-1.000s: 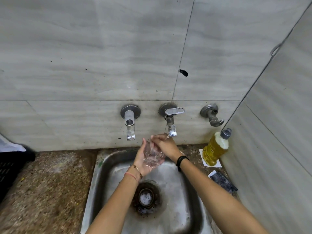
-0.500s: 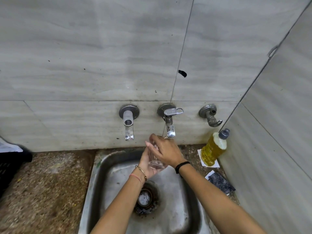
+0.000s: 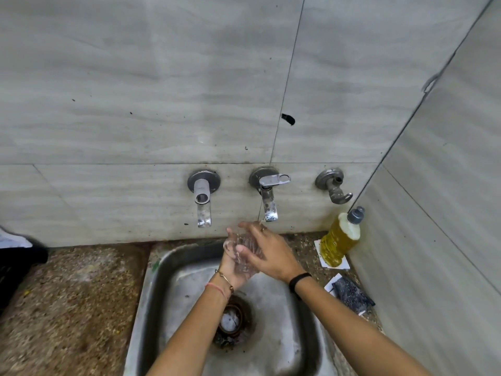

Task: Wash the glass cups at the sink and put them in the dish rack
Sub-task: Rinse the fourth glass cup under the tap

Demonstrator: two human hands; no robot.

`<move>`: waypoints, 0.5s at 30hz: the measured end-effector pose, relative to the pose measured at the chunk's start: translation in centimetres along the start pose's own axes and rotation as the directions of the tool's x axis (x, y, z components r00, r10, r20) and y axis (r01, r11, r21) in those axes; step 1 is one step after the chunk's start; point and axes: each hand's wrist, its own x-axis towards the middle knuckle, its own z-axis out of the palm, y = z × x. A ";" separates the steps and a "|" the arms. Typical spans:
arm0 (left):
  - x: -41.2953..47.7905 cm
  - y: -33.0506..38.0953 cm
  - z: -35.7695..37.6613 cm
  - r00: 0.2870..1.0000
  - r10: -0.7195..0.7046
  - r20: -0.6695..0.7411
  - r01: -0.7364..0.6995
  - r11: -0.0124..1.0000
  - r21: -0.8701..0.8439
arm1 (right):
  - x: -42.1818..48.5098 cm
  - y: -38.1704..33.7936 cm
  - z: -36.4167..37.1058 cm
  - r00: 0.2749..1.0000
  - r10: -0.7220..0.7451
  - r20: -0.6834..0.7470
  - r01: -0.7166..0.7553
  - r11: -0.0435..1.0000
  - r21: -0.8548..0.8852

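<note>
We hold the glass (image 3: 245,253) over the sink (image 3: 287,337), under the tap (image 3: 269,203): left hand (image 3: 232,271) curled round it from below, right hand (image 3: 269,257) clasping it from above. The hands hide its rim and base; a black crate (image 3: 13,270) is cut off at left.

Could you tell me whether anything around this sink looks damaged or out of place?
Yes. A dark chip mars the tile joint above the middle tap, and the yellow bottle stands tilted, leaning toward the side wall. Dark grime rings the sink drain.
</note>
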 end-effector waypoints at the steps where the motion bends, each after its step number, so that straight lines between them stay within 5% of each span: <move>1: 0.1 0.1 -0.1 1.000 -0.011 -0.007 0.011 1.000 -0.020 | 0.3 -0.2 0.0 0.995 0.089 -0.037 -0.086 0.993 0.081; 4: 0.0 0.4 0.6 0.999 -0.031 0.035 0.034 0.994 -0.105 | 1.7 -0.1 0.3 0.972 0.224 -0.071 -0.201 0.949 0.244; 8: 0.3 0.6 1.3 0.999 -0.047 0.017 0.050 0.964 -0.261 | 3.2 0.7 0.5 0.878 0.454 0.151 -0.473 0.775 0.420; 15: 0.5 1.5 1.0 0.993 -0.044 0.108 0.056 0.992 -0.115 | 0.9 3.3 -0.9 0.811 0.447 0.376 -0.553 0.380 0.741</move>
